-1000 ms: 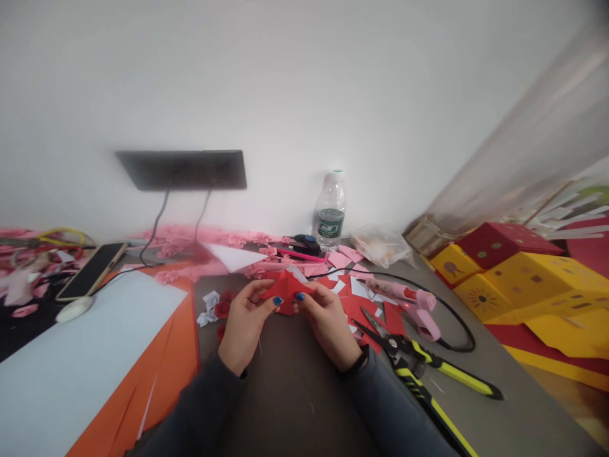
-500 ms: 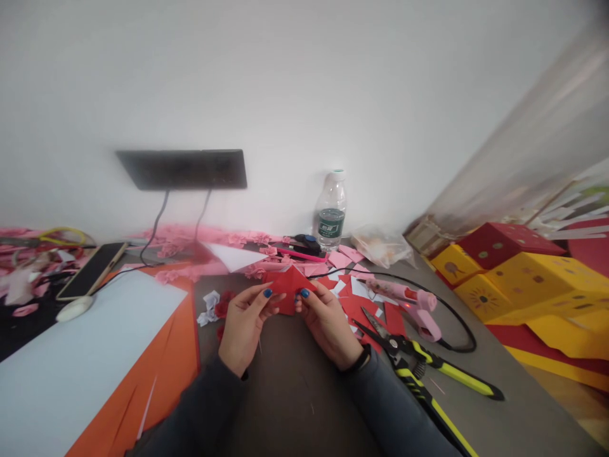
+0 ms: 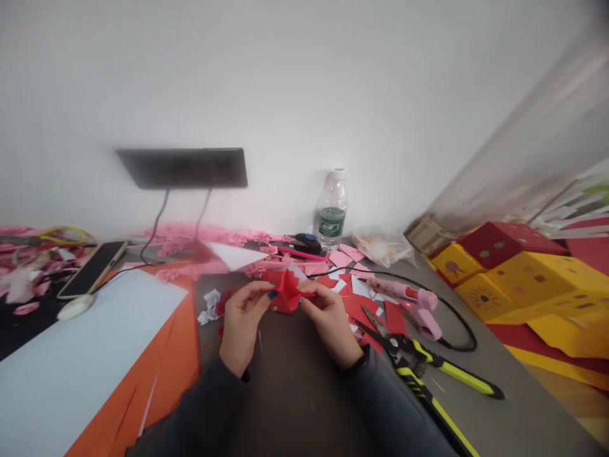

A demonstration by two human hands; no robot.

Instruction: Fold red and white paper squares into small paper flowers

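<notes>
Between my hands is a folded red paper (image 3: 288, 290), its layers spread into pointed, petal-like flaps. My left hand (image 3: 245, 324) pinches its left side with thumb and fingers. On the right side, my right hand (image 3: 332, 324) pinches another edge of it. My fingers cover part of the folds. White crumpled paper pieces (image 3: 209, 306) and a dark red paper flower (image 3: 223, 303) lie just left of my left hand. Red paper scraps (image 3: 356, 308) lie beyond my right hand.
Garden-style scissors (image 3: 404, 355) with yellow-black handles and a pink glue gun (image 3: 413, 301) with a black cord lie at right. A water bottle (image 3: 332, 216) stands by the wall. White sheets (image 3: 95, 336) over orange paper (image 3: 176, 362), a phone (image 3: 92, 270) and yellow boxes (image 3: 533, 285) flank the work area.
The red paper was a flatter, pointed shape facing me; now its flaps are opened out. Both hands stay in nearly the same place, with fingers shifted on the edges.
</notes>
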